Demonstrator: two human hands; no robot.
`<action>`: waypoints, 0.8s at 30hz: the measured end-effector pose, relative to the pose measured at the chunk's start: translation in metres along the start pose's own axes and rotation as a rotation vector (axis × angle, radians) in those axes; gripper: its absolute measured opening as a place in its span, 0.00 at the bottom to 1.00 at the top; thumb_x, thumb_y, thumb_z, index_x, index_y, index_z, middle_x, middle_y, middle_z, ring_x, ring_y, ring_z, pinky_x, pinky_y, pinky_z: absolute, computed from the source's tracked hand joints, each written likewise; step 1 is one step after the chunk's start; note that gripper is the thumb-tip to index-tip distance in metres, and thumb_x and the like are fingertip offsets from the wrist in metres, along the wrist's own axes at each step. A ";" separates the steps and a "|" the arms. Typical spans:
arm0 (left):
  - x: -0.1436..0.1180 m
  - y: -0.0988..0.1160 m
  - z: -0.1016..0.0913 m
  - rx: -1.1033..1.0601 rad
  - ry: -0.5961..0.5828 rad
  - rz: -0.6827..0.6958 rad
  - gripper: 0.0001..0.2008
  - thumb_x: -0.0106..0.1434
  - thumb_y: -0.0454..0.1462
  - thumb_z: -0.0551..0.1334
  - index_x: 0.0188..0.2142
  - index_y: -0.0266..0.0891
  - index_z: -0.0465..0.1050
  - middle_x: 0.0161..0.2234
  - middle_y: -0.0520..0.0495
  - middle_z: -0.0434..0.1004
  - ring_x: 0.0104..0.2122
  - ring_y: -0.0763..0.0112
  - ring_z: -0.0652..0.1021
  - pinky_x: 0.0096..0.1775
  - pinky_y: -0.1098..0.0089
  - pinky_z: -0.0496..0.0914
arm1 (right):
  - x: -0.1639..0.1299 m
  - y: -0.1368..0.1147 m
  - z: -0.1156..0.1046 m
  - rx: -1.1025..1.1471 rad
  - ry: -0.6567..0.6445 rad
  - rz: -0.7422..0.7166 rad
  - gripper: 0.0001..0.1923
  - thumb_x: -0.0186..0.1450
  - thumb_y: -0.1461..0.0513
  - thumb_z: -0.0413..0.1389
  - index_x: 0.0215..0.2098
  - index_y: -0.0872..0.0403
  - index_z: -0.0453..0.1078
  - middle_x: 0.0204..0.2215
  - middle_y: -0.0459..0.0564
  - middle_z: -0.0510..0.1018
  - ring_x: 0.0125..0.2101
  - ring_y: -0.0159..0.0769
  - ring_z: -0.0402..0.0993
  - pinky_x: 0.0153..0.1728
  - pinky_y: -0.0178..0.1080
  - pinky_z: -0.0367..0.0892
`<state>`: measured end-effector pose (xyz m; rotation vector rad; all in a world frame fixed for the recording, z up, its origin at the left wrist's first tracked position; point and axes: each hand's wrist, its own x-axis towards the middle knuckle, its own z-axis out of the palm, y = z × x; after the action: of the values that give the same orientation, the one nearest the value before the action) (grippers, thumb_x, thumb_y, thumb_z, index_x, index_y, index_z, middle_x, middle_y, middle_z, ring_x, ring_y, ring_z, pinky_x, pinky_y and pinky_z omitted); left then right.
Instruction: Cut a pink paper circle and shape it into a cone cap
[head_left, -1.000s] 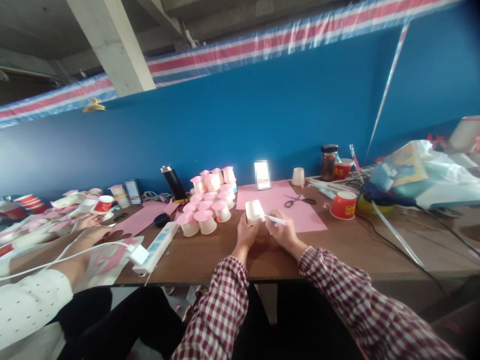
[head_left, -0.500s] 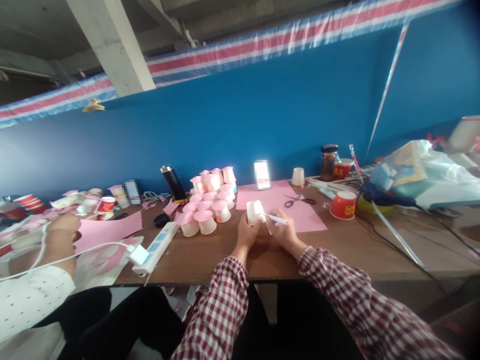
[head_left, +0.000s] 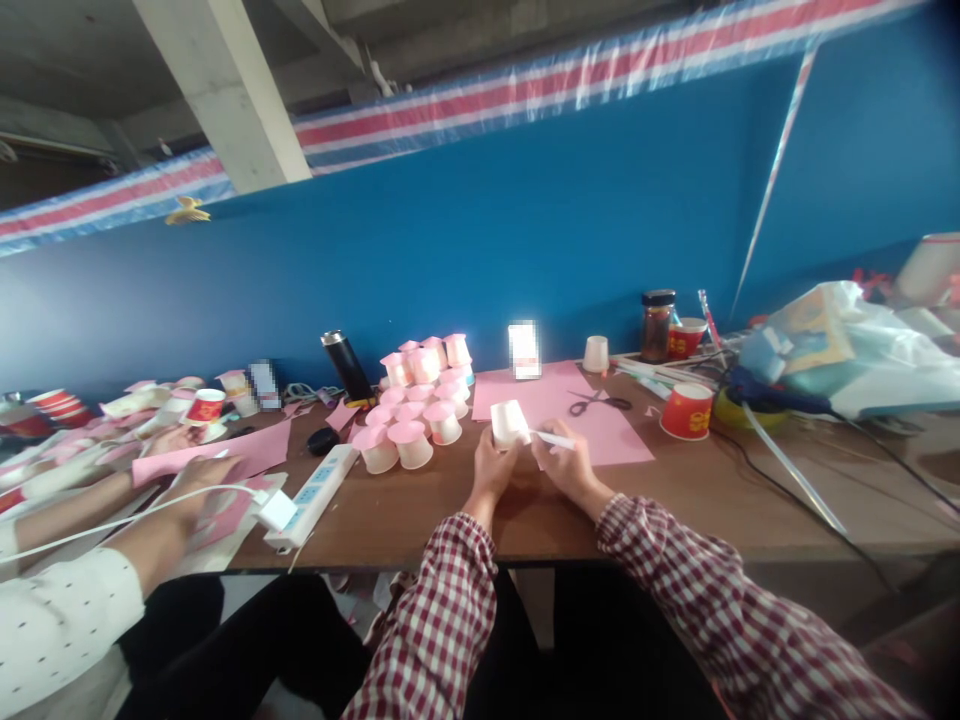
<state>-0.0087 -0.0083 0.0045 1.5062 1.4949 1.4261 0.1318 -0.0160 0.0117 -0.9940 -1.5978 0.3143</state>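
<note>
White paper cup (head_left: 509,423) sits tilted in the left hand (head_left: 491,468), whose fingers are wrapped around it just above the wooden table (head_left: 675,490), at the near edge of a pink paper sheet (head_left: 600,425). The right hand (head_left: 568,462) is closed around a thin white stick (head_left: 551,438), whose tip meets the cup's side. Black scissors (head_left: 598,402) lie on the pink sheet beyond the hands. A cluster of pink-topped cups (head_left: 420,405) stands to the left, with a white power strip (head_left: 315,495) nearer the table edge. A red paper cup (head_left: 688,409) stands to the right. At far left, another person's hands (head_left: 187,470) rest on pink paper pieces (head_left: 217,458).
</note>
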 end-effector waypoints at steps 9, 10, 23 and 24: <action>0.008 -0.001 0.000 -0.056 -0.025 -0.006 0.22 0.53 0.45 0.64 0.44 0.34 0.67 0.38 0.41 0.76 0.35 0.64 0.77 0.36 0.68 0.69 | 0.012 0.000 0.003 0.083 0.075 0.063 0.09 0.63 0.57 0.50 0.35 0.55 0.68 0.28 0.49 0.75 0.26 0.33 0.71 0.23 0.32 0.66; 0.011 0.000 0.000 -0.070 -0.031 -0.005 0.23 0.53 0.46 0.64 0.44 0.34 0.67 0.38 0.41 0.76 0.35 0.64 0.77 0.35 0.68 0.69 | 0.016 0.000 0.004 0.099 0.086 0.074 0.10 0.63 0.57 0.50 0.35 0.55 0.68 0.29 0.50 0.75 0.27 0.34 0.71 0.24 0.32 0.66; 0.060 -0.001 0.015 -0.028 -0.035 0.000 0.25 0.53 0.47 0.64 0.44 0.33 0.66 0.38 0.39 0.75 0.36 0.63 0.76 0.38 0.66 0.68 | 0.062 0.037 0.030 0.144 0.191 0.124 0.11 0.62 0.58 0.50 0.36 0.57 0.68 0.30 0.51 0.75 0.27 0.34 0.70 0.25 0.34 0.65; 0.061 -0.004 0.017 -0.031 -0.040 0.009 0.25 0.53 0.47 0.64 0.45 0.33 0.66 0.39 0.39 0.75 0.37 0.63 0.76 0.38 0.66 0.68 | 0.061 0.042 0.031 0.143 0.187 0.134 0.10 0.63 0.58 0.50 0.35 0.57 0.68 0.29 0.51 0.75 0.26 0.34 0.70 0.23 0.33 0.65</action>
<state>-0.0063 0.0548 0.0131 1.5156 1.4379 1.4095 0.1237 0.0634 0.0159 -0.9920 -1.3249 0.4096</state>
